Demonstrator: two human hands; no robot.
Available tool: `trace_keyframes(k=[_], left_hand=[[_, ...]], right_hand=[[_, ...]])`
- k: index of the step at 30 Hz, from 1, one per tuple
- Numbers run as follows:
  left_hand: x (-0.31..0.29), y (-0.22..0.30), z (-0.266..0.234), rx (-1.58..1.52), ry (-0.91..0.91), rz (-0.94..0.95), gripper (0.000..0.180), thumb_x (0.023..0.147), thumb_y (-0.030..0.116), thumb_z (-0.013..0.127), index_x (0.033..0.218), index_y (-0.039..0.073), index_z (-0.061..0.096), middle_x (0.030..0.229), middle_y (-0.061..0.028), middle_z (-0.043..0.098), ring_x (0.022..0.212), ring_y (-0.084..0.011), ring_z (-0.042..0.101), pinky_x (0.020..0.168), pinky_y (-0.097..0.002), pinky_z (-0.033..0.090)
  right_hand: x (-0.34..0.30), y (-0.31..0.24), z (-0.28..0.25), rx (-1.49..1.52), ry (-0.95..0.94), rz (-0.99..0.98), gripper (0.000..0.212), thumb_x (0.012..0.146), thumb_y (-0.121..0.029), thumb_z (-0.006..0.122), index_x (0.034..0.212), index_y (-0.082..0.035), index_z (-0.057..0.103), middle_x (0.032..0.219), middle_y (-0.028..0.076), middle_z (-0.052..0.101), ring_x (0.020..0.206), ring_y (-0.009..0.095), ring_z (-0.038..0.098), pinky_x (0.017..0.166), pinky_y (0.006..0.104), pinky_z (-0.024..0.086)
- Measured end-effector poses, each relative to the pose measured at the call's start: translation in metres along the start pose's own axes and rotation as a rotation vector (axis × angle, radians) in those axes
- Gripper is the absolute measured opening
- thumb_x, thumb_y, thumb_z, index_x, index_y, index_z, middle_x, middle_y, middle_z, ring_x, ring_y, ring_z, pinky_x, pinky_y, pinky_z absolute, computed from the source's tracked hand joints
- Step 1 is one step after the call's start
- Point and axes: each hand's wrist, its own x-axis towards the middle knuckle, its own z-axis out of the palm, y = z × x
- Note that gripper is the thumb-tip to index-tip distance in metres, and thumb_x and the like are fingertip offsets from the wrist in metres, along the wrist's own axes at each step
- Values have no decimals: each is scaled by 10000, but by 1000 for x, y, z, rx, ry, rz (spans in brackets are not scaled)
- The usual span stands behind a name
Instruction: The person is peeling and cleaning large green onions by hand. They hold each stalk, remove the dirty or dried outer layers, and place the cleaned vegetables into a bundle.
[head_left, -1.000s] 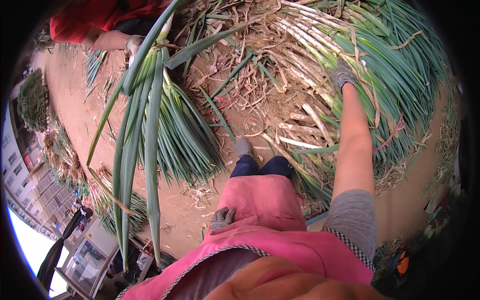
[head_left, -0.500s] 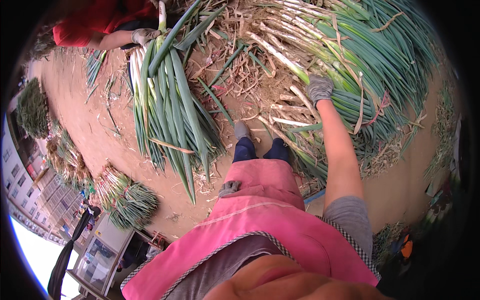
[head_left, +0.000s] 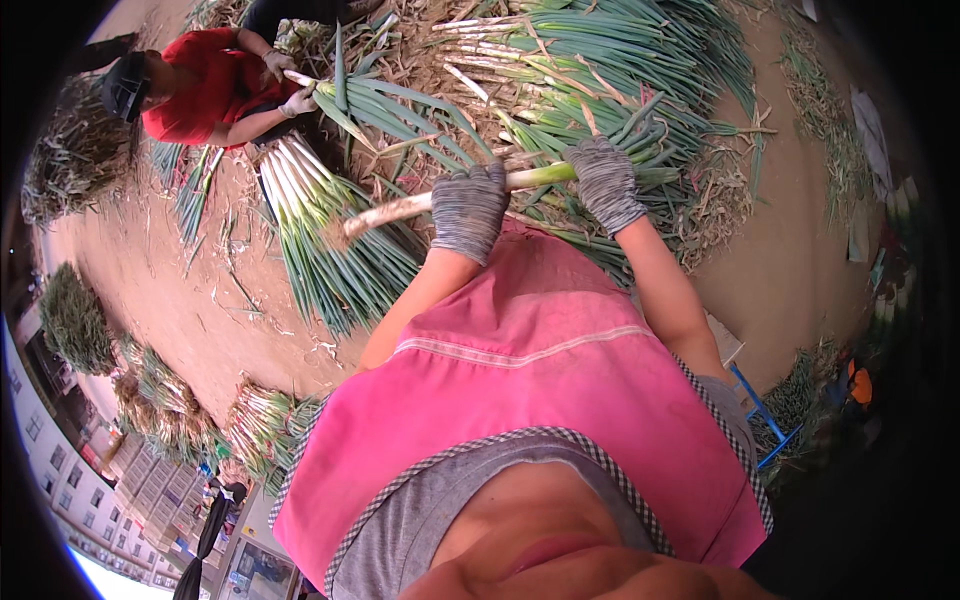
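A long green onion is held level across my front, its rooted white end to the left and its leaves to the right. My left hand, in a grey striped glove, is closed around the white stalk. My right hand, gloved the same way, grips the greener part. Just beyond my right hand spreads a big pile of green onions, white ends pointing left. To the left, a heap of cleaned green onions lies with bright white stalks.
A co-worker in a red top crouches at the far left, holding another green onion in both gloved hands. Dry husks litter the ground. More onion bundles lie at the lower left. A blue metal frame stands at the right.
My left hand has risen from my lap onto a green onion. My right hand has come off the pile, nearer my body. The co-worker now holds an onion up; my view has shifted.
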Motion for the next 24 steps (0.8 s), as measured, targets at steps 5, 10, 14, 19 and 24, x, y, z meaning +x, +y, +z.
trace_keyframes(k=[5,10,14,19,24], left_hand=[[-49,-10,-47,-627,154,-5,210,722,217,645,867,81,576,755,-140,576,680,-326,566,590,-403,435],[-41,34,-58,-571,565,102,226,722,175,632,910,70,565,765,-145,568,682,-320,557,597,-402,437],[-20,67,-22,-881,525,204,361,728,146,637,1051,35,522,899,-184,553,805,-334,554,711,-400,441],[8,60,-64,-1602,28,150,478,782,214,644,1152,-20,450,1091,-141,539,970,-201,535,848,-298,431],[56,33,-143,-1591,53,298,631,794,460,569,1208,9,420,1135,-83,534,1062,-171,495,887,-292,364]], right_hand=[[-59,-43,-112,98,688,65,397,683,-164,648,1059,-83,552,1078,88,527,973,244,519,843,352,406],[-65,-58,-90,1556,653,264,446,774,-66,625,1165,11,423,1090,100,487,978,176,489,842,278,411],[-25,-37,-104,1700,780,289,319,793,39,527,1100,34,440,962,61,538,873,120,521,801,240,418],[-25,8,-105,1582,764,233,339,774,58,509,1105,10,452,945,55,560,826,118,542,747,240,435],[-31,-3,-121,1655,451,-13,412,768,47,506,1171,16,423,1019,65,548,920,132,532,829,257,418]])
